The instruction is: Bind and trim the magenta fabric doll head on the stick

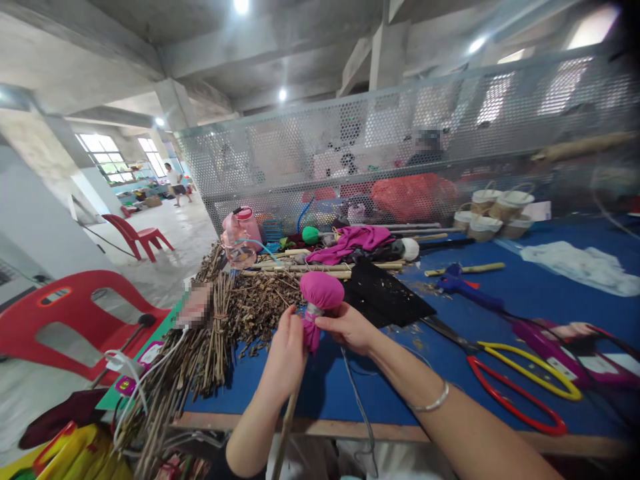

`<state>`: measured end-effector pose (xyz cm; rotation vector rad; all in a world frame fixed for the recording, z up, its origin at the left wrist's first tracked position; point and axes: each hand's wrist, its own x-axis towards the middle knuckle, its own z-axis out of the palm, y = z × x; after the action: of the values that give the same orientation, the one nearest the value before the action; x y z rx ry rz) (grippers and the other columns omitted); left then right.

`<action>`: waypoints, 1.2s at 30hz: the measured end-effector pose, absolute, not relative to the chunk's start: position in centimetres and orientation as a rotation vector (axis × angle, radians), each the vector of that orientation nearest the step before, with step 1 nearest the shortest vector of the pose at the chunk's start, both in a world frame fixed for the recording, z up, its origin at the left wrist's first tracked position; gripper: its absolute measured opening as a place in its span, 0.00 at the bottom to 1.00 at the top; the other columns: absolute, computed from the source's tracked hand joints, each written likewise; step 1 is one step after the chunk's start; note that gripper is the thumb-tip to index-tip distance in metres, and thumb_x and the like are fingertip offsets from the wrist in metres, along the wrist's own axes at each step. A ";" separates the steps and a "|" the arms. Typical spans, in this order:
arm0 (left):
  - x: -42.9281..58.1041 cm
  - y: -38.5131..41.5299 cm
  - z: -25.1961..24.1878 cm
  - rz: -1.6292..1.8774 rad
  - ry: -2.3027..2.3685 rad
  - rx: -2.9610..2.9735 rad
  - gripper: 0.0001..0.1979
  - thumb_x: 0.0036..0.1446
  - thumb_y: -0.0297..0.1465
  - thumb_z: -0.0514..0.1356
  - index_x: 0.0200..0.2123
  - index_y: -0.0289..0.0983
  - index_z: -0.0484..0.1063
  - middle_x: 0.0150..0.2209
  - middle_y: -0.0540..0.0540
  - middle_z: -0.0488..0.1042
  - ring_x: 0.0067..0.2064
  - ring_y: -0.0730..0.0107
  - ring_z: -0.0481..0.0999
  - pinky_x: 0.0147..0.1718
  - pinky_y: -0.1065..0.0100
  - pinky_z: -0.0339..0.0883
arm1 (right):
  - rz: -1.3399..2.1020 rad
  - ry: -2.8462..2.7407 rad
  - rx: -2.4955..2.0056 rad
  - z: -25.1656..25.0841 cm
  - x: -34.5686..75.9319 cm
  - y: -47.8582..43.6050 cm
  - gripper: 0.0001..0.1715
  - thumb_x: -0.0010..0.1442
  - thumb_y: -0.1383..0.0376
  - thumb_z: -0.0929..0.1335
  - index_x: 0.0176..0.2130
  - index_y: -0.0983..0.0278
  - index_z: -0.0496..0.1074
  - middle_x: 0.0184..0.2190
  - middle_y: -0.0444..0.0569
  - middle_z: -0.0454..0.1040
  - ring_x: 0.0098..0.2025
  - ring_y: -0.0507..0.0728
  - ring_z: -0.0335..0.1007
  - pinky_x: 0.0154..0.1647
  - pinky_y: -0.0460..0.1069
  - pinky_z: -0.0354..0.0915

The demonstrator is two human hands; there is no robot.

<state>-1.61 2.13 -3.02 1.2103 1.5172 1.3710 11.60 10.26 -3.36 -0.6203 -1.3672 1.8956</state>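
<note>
A stick (286,430) points up from the table's front edge, topped by a round bundle of magenta cloth (323,290). Grey wrapping (314,311) circles the cloth's neck below the ball. My left hand (289,343) is closed around the gathered cloth and the stick's upper end. From the right, my right hand (347,327) pinches the wrapped neck between thumb and fingers. A thin grey cord (357,393) hangs from near my right hand over the table edge.
Bundled dry stems (220,333) lie left on the blue table (400,400). Scissors (520,373), a blue glue gun (465,287) and black cloth (387,293) lie right. Behind are magenta cloth strips (350,243), small pots (485,213) and a mesh screen (300,147).
</note>
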 end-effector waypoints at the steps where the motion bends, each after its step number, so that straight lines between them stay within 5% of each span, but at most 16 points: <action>1: -1.2 1.9 -3.1 1.329 1.527 1.221 0.27 0.59 0.50 0.48 0.50 0.35 0.63 0.36 0.42 0.73 0.33 0.67 0.73 0.28 0.70 0.64 | 1.889 -1.370 -0.618 -3.3 11.5 10.1 0.26 0.39 0.55 0.78 0.31 0.66 0.68 0.14 0.33 0.57 0.13 0.42 0.39 0.13 0.44 0.35; 7: -0.7 2.5 -3.9 1.273 1.445 0.986 0.23 0.55 0.55 0.49 0.28 0.39 0.58 0.18 0.58 0.55 0.16 0.81 0.51 0.15 0.76 0.45 | 1.829 -1.482 -0.677 -3.2 11.7 10.2 0.24 0.43 0.54 0.76 0.34 0.67 0.68 0.13 0.33 0.56 0.13 0.43 0.41 0.13 0.44 0.36; 15: -2.0 2.5 -2.6 1.254 1.340 0.747 0.28 0.49 0.60 0.50 0.25 0.40 0.53 0.15 0.60 0.51 0.14 0.84 0.44 0.12 0.78 0.36 | 1.826 -1.418 -0.797 -2.8 12.0 10.2 0.24 0.38 0.53 0.76 0.22 0.64 0.64 0.08 0.31 0.49 0.11 0.43 0.37 0.12 0.43 0.33; 25: -3.1 3.2 -3.2 0.804 0.712 0.538 0.24 0.54 0.54 0.52 0.25 0.38 0.57 0.13 0.62 0.43 0.15 0.83 0.31 0.10 0.80 0.30 | 1.933 -1.404 -0.721 -3.2 12.1 10.5 0.25 0.37 0.55 0.76 0.31 0.65 0.67 0.11 0.31 0.55 0.11 0.42 0.38 0.11 0.43 0.36; 28: -3.1 3.7 -3.7 0.665 0.698 0.519 0.22 0.58 0.49 0.50 0.24 0.37 0.60 0.12 0.60 0.45 0.13 0.83 0.36 0.10 0.80 0.36 | 2.023 -1.474 -0.671 -3.5 12.6 10.7 0.28 0.38 0.53 0.76 0.35 0.65 0.69 0.10 0.31 0.52 0.11 0.43 0.37 0.12 0.43 0.34; 32: -2.4 3.6 -3.3 1.095 1.204 0.703 0.27 0.57 0.53 0.48 0.32 0.34 0.68 0.23 0.47 0.70 0.22 0.72 0.68 0.22 0.71 0.62 | 1.961 -1.481 -0.688 -3.8 12.5 10.7 0.25 0.41 0.53 0.75 0.32 0.63 0.66 0.11 0.31 0.50 0.12 0.43 0.36 0.13 0.44 0.33; 34: -1.9 3.2 -3.2 1.313 1.345 0.900 0.27 0.56 0.53 0.51 0.40 0.35 0.69 0.33 0.45 0.74 0.32 0.67 0.73 0.29 0.70 0.64 | 1.938 -1.494 -0.700 -4.0 12.3 10.7 0.23 0.43 0.52 0.74 0.32 0.62 0.65 0.12 0.31 0.48 0.13 0.44 0.35 0.13 0.44 0.33; 36: -1.3 2.9 -3.3 1.276 1.402 1.017 0.27 0.53 0.54 0.53 0.42 0.36 0.68 0.30 0.48 0.73 0.28 0.70 0.71 0.26 0.71 0.61 | 1.920 -1.524 -0.715 -4.2 12.0 10.7 0.22 0.44 0.51 0.74 0.31 0.61 0.65 0.12 0.32 0.48 0.13 0.44 0.34 0.13 0.45 0.34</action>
<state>-1.35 2.87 -3.34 1.0169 1.4018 1.2757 12.03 10.65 -4.18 -0.7153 -1.5235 1.9196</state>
